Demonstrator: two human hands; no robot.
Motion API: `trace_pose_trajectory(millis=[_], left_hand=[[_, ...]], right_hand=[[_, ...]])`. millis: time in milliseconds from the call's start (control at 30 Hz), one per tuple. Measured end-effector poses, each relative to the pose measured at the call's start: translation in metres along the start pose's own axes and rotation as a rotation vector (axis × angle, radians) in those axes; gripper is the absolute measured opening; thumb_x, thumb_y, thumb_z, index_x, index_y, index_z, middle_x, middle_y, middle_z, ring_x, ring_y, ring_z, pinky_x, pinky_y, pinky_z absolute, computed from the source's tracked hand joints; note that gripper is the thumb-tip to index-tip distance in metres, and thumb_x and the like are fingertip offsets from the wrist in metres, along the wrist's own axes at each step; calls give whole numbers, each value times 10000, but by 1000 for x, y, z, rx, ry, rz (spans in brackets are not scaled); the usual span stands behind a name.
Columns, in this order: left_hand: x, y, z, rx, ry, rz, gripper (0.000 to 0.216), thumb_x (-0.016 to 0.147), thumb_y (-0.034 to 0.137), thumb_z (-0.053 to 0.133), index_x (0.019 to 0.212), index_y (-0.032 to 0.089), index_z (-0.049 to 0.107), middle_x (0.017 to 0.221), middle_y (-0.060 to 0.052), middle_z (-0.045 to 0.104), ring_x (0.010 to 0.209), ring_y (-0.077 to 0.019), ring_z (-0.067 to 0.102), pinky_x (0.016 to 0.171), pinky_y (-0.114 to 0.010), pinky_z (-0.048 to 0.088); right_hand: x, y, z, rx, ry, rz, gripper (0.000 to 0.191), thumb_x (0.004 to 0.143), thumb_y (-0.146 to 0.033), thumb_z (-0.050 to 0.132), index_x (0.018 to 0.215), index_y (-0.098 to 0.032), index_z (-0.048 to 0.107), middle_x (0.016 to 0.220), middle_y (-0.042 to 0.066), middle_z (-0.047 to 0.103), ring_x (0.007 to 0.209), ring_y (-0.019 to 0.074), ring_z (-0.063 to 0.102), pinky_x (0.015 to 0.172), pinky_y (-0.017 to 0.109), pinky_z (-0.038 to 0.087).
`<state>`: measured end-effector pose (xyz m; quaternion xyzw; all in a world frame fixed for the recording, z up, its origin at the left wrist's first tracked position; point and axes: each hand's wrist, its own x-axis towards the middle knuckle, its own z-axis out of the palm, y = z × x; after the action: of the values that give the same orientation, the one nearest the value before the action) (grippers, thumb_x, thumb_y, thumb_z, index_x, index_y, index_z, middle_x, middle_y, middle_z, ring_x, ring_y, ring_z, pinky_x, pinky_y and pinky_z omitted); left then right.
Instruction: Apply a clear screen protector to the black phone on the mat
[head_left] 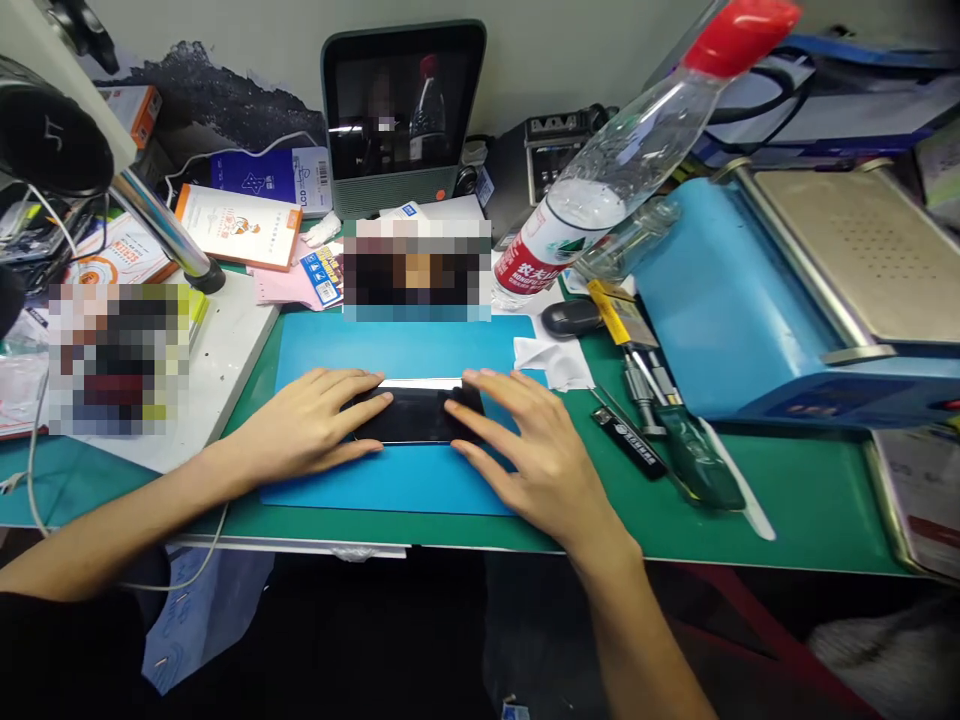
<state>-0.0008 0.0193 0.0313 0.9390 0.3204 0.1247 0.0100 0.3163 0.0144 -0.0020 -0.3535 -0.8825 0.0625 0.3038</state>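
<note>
A black phone [417,413] lies flat on a blue work mat [405,345] in front of me. My left hand [311,420] rests on the phone's left end, fingers stretched flat over its edge. My right hand [525,450] lies on the phone's right end, fingers spread and flat, fingertips touching the dark glass. A thin white strip shows along the phone's far edge. Neither hand grips anything.
A clear plastic bottle [600,190] with a red cap leans at the right. A blue roller machine [757,300] stands at the right, with screwdrivers and tools [660,410] beside it. A small screen [403,110] stands at the back. A white cloth [555,360] lies by the mat.
</note>
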Motion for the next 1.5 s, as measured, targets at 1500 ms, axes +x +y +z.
trace_pose_trajectory(millis=[1500], left_hand=[[5, 0, -32, 461, -118, 424, 326, 1113, 138, 517, 1366, 10, 678, 1391, -230, 719, 1234, -310, 767, 996, -402, 675]], right_hand=[[1, 3, 2, -23, -33, 104, 518, 1051, -362, 685, 1519, -166, 585, 1549, 152, 641, 1400, 322, 640, 1178, 535, 535]])
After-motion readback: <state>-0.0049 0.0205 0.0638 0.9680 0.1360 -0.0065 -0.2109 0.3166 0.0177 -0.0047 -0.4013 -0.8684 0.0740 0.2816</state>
